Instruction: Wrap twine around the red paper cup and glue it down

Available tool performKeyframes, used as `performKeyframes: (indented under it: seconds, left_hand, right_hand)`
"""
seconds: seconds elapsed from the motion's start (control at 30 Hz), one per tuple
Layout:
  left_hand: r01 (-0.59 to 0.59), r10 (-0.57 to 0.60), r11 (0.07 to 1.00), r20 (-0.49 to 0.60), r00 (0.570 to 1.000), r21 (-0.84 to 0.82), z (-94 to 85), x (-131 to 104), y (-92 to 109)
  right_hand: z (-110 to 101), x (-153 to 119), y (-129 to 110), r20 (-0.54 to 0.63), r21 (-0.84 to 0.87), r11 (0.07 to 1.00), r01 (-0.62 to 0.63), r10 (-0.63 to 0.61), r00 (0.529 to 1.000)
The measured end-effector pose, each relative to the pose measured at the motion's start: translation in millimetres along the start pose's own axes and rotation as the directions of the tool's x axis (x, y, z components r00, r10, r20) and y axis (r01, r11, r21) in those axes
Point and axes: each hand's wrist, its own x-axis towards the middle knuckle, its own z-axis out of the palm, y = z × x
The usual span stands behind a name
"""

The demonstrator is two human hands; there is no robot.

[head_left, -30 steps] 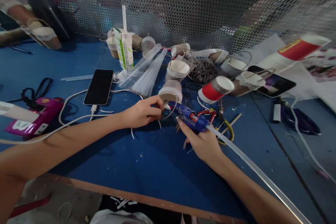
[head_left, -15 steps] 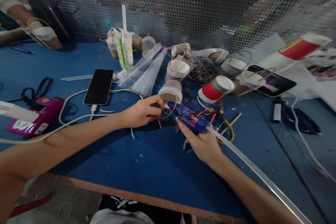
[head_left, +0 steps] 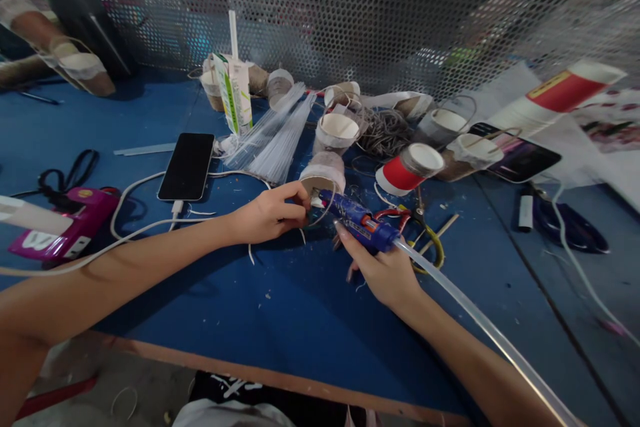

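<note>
A blue hot glue gun (head_left: pixel 357 217) is gripped in my right hand (head_left: pixel 387 273), with a long clear glue stick (head_left: pixel 480 317) running out of its back end. Its nozzle points into the mouth of a small whitish cup (head_left: pixel 323 170) lying on its side. My left hand (head_left: pixel 280 213) is at the cup's lower left rim, thumb and fingertips pinched together on a thin loop handle (head_left: pixel 327 213). The fingertips partly hide where the loop meets the cup. Just beyond my right hand lie scissors (head_left: pixel 427 247) with red and yellow handles.
Bundled clear glue sticks (head_left: pixel 283 140), tangled twine (head_left: pixel 385 133), a red-banded cup (head_left: pixel 407 170) and other small cups stand behind. A charging phone (head_left: pixel 186 167) and a purple device (head_left: pixel 65 223) lie left. Blue-handled pliers (head_left: pixel 573 223) are at right. Perforated metal (head_left: pixel 320 7) closes the back.
Both hands stay at the same cup, and the glue gun's nozzle remains at its mouth. The whole view has shifted very slightly.
</note>
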Motion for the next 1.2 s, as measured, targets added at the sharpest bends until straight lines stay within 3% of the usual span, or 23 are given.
performKeyframes:
  seconds: [0.13,0.6,0.77,1.0,1.1,1.2]
  left_hand:
    - [-0.005,0.005,1.000,-0.007,1.000,-0.002,0.2,0.4,0.4]
    - [0.024,-0.023,0.999,-0.050,0.999,0.033,0.0,-2.6,0.0]
    - [0.005,-0.002,0.999,-0.073,0.997,0.040,-0.5,-2.2,-0.7]
    - [0.030,-0.021,0.993,-0.086,0.996,0.111,-4.4,-2.9,0.9]
    - [0.059,-0.028,0.977,-0.153,0.988,0.204,-5.6,-2.6,3.4]
    - [0.065,0.026,0.953,-0.295,0.955,0.295,-5.5,-5.1,3.6]
  right_hand:
    - [-1.6,-0.3,-3.8,-0.050,-0.073,0.993,0.091,-0.094,0.994]
    - [-1.2,-2.0,-0.5,0.011,0.041,0.998,0.044,-0.045,0.999]
    - [-2.3,-1.9,2.6,0.002,0.004,0.994,0.111,-0.111,0.994]
    - [-4.4,-3.6,0.0,0.012,0.039,0.994,0.105,-0.106,0.994]
    - [-4.5,-4.0,0.6,-0.006,0.058,0.993,0.099,-0.099,0.995]
    - [-3.7,-3.7,1.4,-0.024,0.065,0.991,0.113,-0.112,0.993]
